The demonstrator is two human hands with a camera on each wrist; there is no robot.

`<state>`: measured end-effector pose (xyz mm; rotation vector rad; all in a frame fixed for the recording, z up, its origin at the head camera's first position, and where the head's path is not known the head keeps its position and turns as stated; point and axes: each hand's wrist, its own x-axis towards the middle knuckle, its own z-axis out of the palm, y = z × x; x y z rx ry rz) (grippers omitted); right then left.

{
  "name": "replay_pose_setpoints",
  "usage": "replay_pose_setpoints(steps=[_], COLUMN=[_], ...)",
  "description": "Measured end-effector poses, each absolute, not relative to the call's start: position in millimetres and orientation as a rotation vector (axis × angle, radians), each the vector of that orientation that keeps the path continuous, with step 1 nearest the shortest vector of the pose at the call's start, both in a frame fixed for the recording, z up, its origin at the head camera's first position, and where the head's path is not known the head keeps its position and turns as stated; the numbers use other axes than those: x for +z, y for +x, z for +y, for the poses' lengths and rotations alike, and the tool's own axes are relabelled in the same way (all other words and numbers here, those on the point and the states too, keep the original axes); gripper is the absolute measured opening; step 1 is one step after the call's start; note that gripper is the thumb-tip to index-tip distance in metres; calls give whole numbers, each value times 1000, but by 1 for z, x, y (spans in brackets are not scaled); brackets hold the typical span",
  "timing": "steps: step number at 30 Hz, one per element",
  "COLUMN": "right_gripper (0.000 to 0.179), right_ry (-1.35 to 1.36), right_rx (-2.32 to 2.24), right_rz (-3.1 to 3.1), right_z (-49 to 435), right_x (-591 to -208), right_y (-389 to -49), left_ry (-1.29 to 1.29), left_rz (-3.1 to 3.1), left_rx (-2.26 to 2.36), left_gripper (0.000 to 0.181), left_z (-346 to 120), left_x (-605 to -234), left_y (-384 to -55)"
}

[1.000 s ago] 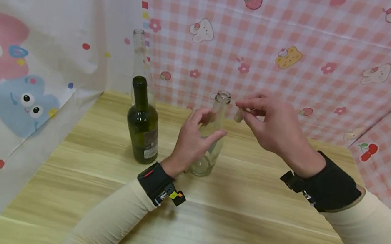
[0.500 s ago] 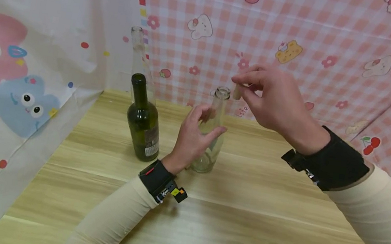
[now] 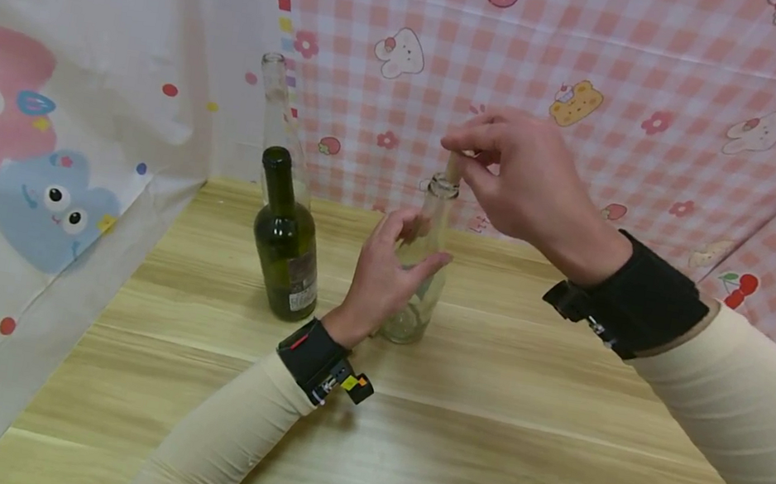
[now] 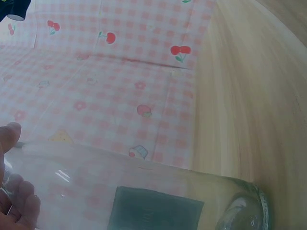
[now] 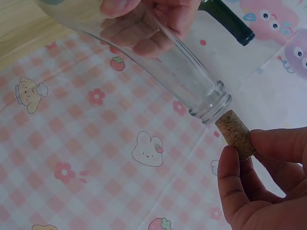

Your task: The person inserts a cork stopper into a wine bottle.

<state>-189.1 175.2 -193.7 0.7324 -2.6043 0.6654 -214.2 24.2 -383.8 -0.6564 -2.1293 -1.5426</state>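
Observation:
A clear glass bottle (image 3: 438,228) stands upright on the table, and my left hand (image 3: 378,282) grips it round the upper body from the left. In the left wrist view its glass body (image 4: 91,177) shows a dark label. Above the bottle's mouth, my right hand (image 3: 528,181) pinches a cork (image 5: 234,134) between thumb and fingertips. The cork's free end is at the bottle's rim (image 5: 213,108) in the right wrist view; whether they touch, I cannot tell.
Left of my left hand stands a dark green wine bottle (image 3: 284,256). Behind it rises a taller clear bottle (image 3: 275,104). A patterned pink cloth (image 3: 535,63) hangs behind the wooden table (image 3: 417,447), and a white cloth (image 3: 129,11) hangs at the left.
My right hand has risen with the cork, then moved left from beside the bottle's neck to over its mouth. My left hand stays on the bottle.

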Motion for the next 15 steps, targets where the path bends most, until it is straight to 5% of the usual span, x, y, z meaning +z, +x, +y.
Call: replay_pose_setpoints(steps=[15], right_gripper=[21], right_ry=[781], right_rx=[657], right_rz=[-2649], right_z=[170], right_x=[-207], right_y=[-195], left_ry=[-661], left_rz=[-2124], left_rx=[-1535], left_gripper=[52], left_z=[23], left_x=[-384], left_y=[-215])
